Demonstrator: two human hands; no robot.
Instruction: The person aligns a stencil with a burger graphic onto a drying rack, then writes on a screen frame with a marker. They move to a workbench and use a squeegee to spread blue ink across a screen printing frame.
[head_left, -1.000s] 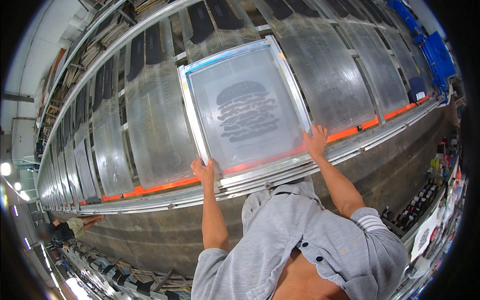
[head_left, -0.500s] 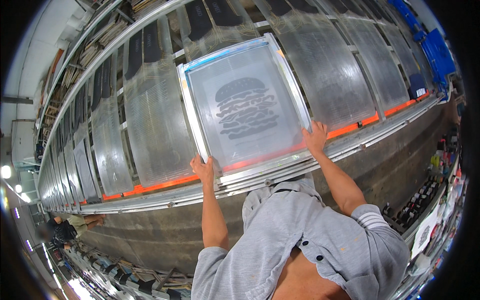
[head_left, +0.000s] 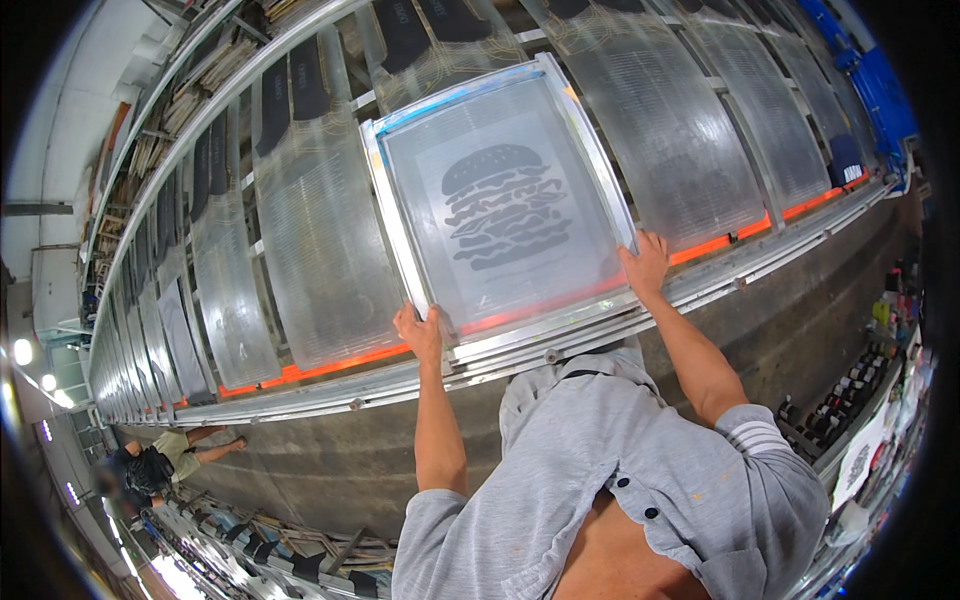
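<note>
A silk-screen frame [head_left: 606,197] of pale metal lies over the printing table in front of me. Its grey mesh [head_left: 420,200] carries a darker stencil of a stacked burger [head_left: 508,208]. At the frame's near left corner, my left hand [head_left: 420,335] is closed round the side bar. My right hand [head_left: 645,265] grips the opposite bar near its lower end. Both forearms reach up from below. Beneath the mesh, a reddish strip shows through along the near side.
Clear-topped panels [head_left: 320,250] with dark cloth pieces [head_left: 405,35] run along the table on both sides. An orange strip [head_left: 330,368] and metal rail [head_left: 300,400] edge it. A dark cap [head_left: 845,163] sits at right. Another person [head_left: 165,465] is at lower left.
The view has shifted slightly, so the table and frame appear a little further right. My grip on the frame looks the same. The other person's legs have spread apart.
</note>
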